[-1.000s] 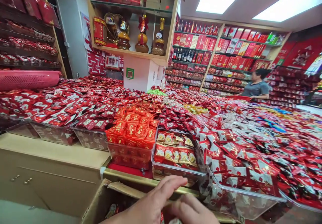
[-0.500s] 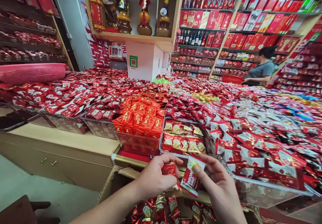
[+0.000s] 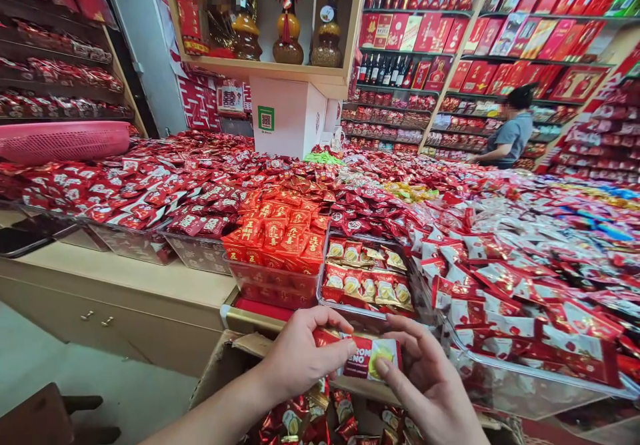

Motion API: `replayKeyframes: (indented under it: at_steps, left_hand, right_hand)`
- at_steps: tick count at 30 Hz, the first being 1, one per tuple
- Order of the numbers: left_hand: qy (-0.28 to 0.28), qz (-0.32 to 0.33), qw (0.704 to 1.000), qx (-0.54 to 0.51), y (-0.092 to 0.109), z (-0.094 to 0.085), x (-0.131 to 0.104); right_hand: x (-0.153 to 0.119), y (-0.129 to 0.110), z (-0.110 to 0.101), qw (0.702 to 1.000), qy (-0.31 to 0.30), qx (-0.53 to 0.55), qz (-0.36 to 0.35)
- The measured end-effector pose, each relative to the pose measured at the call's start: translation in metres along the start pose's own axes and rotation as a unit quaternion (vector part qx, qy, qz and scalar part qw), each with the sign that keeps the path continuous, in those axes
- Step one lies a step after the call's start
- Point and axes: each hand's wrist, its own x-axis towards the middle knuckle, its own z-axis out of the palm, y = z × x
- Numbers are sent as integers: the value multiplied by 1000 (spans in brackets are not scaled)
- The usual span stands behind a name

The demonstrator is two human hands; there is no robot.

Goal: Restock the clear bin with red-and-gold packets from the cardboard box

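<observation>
A small red-and-white candy packet (image 3: 361, 359) with a yellow picture lies level between my hands. My left hand (image 3: 309, 346) pinches its left end with thumb and fingers; more red wrapper shows within that grip, partly hidden. On the yellow picture rests the thumb of my right hand (image 3: 428, 373), its fingers curled behind the right end. Below, partly covered by my hands, a cardboard box (image 3: 213, 371) holds loose red-and-gold packets (image 3: 293, 418). Just beyond my fingertips stands a clear bin of durian candies (image 3: 367, 285), laid in rows.
Left of the durian bin is a bin of orange-red packets (image 3: 280, 231). A bin of white-and-red packets (image 3: 505, 298) stands right. A pink basket (image 3: 65, 141) sits at the far left. Across the heaped candy, a person (image 3: 510, 131) stands by the shelves.
The candy packet has turned from upright to level and moved left, and my left hand now grips its left end. The person across has shifted left.
</observation>
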Motion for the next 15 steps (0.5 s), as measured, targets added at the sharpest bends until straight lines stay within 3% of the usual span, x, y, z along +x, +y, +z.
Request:
replayKeyframes:
  at_steps: [7,12,15]
  left_hand:
    - [-3,21,999,-37,-7,-5,5]
    - [-3,36,996,-81,-7,-7,10]
    - [30,60,995,-77,-4,-8,11]
  right_hand:
    - [3,6,-12,959,-89,-217,-157]
    - [-6,1,-10,932,-5,-301,-204]
    - [9,-15,-12,890,50,-384,-239]
